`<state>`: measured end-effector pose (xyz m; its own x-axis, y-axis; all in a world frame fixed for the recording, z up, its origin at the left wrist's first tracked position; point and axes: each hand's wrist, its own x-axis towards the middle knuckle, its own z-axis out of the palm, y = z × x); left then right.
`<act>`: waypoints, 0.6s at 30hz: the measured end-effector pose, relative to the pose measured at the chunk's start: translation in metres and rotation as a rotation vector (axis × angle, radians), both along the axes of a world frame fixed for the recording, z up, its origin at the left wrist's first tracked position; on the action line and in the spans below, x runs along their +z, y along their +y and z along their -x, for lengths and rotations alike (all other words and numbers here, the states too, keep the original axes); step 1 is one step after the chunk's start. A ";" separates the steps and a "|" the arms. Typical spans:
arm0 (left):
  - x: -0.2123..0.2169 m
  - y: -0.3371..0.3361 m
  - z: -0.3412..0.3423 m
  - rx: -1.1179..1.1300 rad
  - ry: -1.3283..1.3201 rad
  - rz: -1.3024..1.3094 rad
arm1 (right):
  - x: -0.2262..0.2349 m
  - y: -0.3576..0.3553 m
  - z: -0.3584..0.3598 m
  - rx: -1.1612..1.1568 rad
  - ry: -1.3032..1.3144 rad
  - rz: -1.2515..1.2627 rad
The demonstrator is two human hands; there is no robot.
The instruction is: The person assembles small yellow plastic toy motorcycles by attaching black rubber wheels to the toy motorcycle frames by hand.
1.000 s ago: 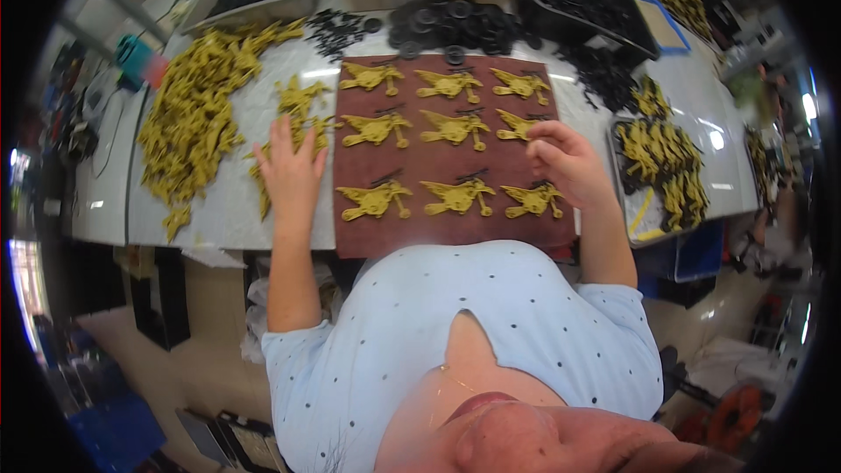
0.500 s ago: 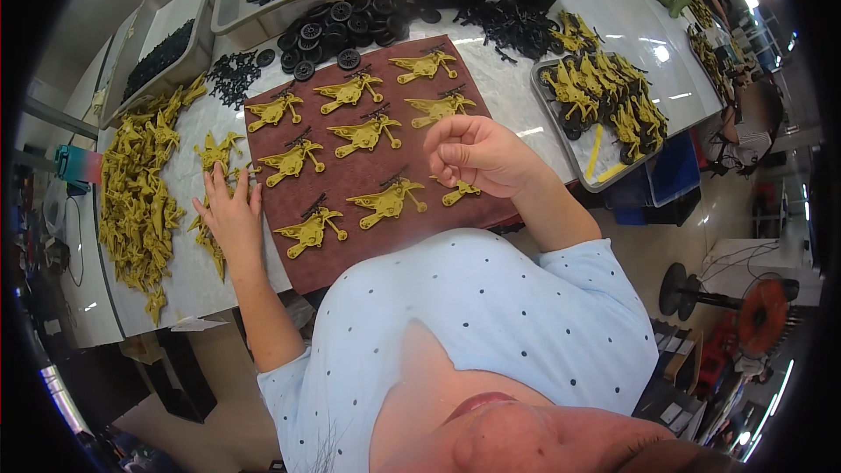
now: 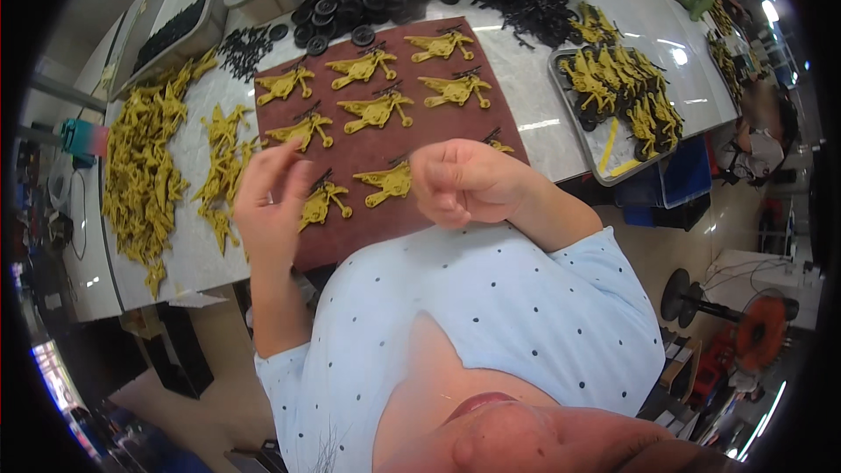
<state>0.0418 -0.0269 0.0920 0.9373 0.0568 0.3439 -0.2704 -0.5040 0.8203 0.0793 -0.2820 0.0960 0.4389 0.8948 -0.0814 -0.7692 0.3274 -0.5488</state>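
Observation:
My left hand is raised over the left edge of the dark red mat. Its fingers are slightly blurred, bent and apart, with nothing visible between them. My right hand is closed over the mat's lower right, fingertips curled toward the thumb; anything inside them is hidden. Yellow toy motorcycle frames lie in rows on the mat, each with a thin black part at its upper edge. My hands cover parts of the nearest row. Left of the mat, a loose column of bare yellow frames lies on the table.
A large heap of yellow frames lies far left. Black wheels and small black parts are piled behind the mat, before grey bins. At right stands a metal tray of yellow-and-black assemblies; a fan stands beyond.
My left hand has lifted off the loose yellow frames and moved right to the mat's edge. My right hand has come slightly lower and stays closed. The whole view has shifted a little.

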 end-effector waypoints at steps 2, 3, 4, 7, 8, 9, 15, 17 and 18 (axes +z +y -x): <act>0.027 -0.029 0.017 -0.254 0.200 0.298 | 0.001 0.008 0.006 0.127 0.051 0.004; 0.034 -0.036 0.023 -0.349 0.328 0.372 | 0.002 0.012 0.009 0.229 0.081 0.019; 0.033 -0.041 0.025 -0.333 0.332 0.372 | 0.003 0.016 0.012 0.237 0.093 0.047; 0.031 -0.043 0.029 -0.459 0.541 0.758 | -0.001 0.019 0.012 0.320 0.093 -0.024; 0.028 -0.040 0.031 -0.496 0.555 0.789 | -0.001 0.020 0.012 0.321 0.097 -0.027; 0.026 -0.039 0.032 -0.533 0.569 0.820 | 0.000 0.020 0.012 0.305 0.130 0.014; 0.020 -0.040 0.035 -0.516 0.550 0.867 | -0.001 0.022 0.012 0.291 0.142 0.068; 0.020 -0.040 0.035 -0.517 0.561 0.884 | -0.002 0.023 0.013 0.290 0.135 0.057; 0.020 -0.040 0.035 -0.519 0.572 0.901 | -0.001 0.023 0.013 0.284 0.134 0.061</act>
